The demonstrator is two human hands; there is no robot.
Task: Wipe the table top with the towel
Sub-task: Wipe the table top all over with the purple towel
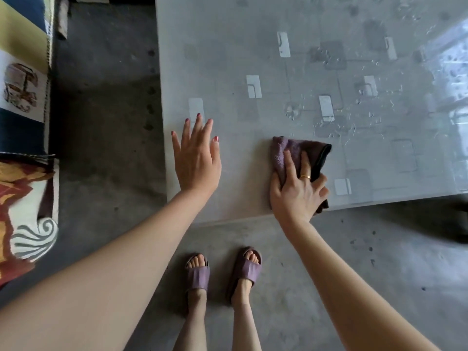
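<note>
Grey concrete floor (106,138), low table top (228,59) under clear glossy cover, water droplets beyond your fingers toward far right. Your right hand (296,188) presses purple towel (298,153) flat near front edge, thumb and fingers curled round its folds; towel's long axis runs away from you, bunched end ahead of fingertips. Wet patch lies ahead-right of towel, nearer right hand. Left hand (196,158) rests flat, fingers spread, holding nothing, well apart from towel. No readable writing or brands.

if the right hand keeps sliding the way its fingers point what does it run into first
Nothing solid: past the right hand and the folded purple towel lies only the grey patterned table top, wet with water droplets, as far as visible.
</note>
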